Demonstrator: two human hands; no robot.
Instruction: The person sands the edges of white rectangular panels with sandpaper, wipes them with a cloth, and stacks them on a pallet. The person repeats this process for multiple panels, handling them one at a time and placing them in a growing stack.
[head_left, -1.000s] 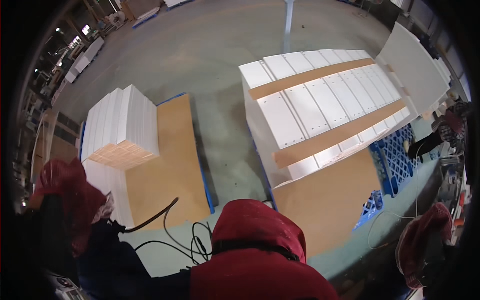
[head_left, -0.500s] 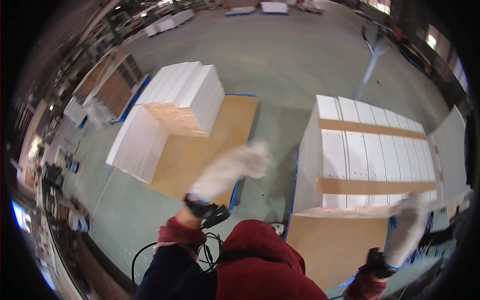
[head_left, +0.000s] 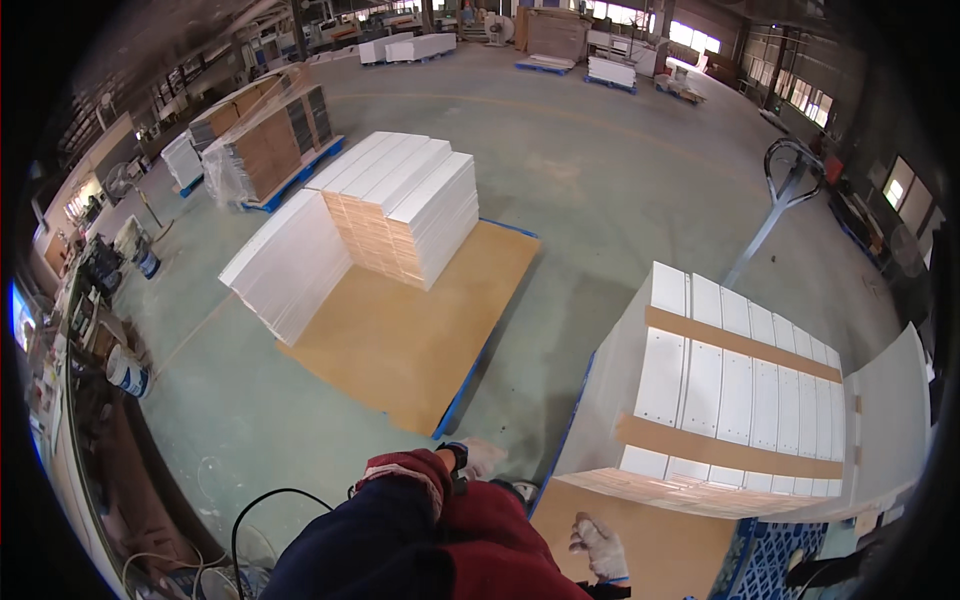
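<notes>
My left hand [head_left: 484,458], in a pale work glove, is low beside my body, past the dark strap on its wrist. It is blurred and its fingers cannot be made out. To the right, my right hand [head_left: 600,545], also gloved, hangs over the bare brown sheet [head_left: 640,515] with fingers loosely bent and apart, holding nothing visible. Nearest to it is the stack of white panels [head_left: 735,385], standing on edge on a pallet, with two brown strips [head_left: 730,447] lying across the top. Neither hand touches the panels.
Ahead on the left, another white panel stack [head_left: 400,200] stands on a brown sheet [head_left: 430,320] over a blue pallet. A pallet jack handle [head_left: 790,180] rises behind the right stack. A wrapped brown load [head_left: 265,140], buckets [head_left: 128,370] and a black cable [head_left: 270,495] are at the left.
Both hands have dropped and drawn in toward my body; the right one has come left, away from the right stack's edge. The view has tilted up, showing more of the far hall.
</notes>
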